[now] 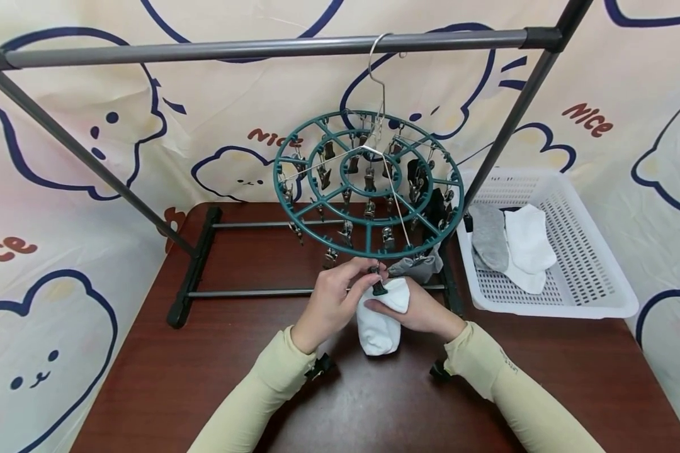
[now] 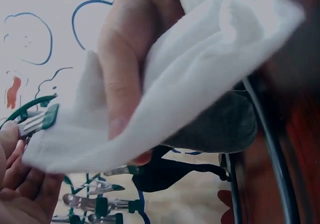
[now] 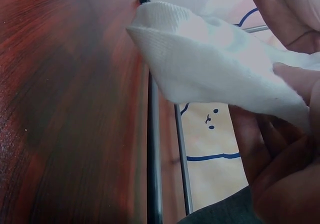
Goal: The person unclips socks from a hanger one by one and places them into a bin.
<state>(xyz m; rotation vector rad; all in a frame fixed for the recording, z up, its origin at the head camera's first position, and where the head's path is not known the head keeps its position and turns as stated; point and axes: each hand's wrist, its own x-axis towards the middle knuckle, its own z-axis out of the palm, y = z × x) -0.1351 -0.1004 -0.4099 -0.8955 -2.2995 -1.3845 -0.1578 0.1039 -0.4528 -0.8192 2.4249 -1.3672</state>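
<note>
A white sock (image 1: 378,327) hangs over the table, its upper edge pinched between the thumb and fingers of my right hand (image 1: 425,308). My left hand (image 1: 334,296) pinches a metal clip (image 1: 378,286) on the near side of the round drying hanger (image 1: 368,246). In the left wrist view, the green tip of that clip (image 2: 50,117) meets the corner of the sock (image 2: 215,68). The rest of the sock (image 3: 220,63) droops away from the right hand in the right wrist view.
The hanger hooks over a grey rack bar (image 1: 260,49), with several clips dangling. A grey sock (image 1: 419,267) and a black sock (image 2: 165,171) hang from it close by. Right of the rack, a white basket (image 1: 595,251) holds grey and white socks (image 1: 527,242). Rack feet (image 1: 180,311) stand on the table.
</note>
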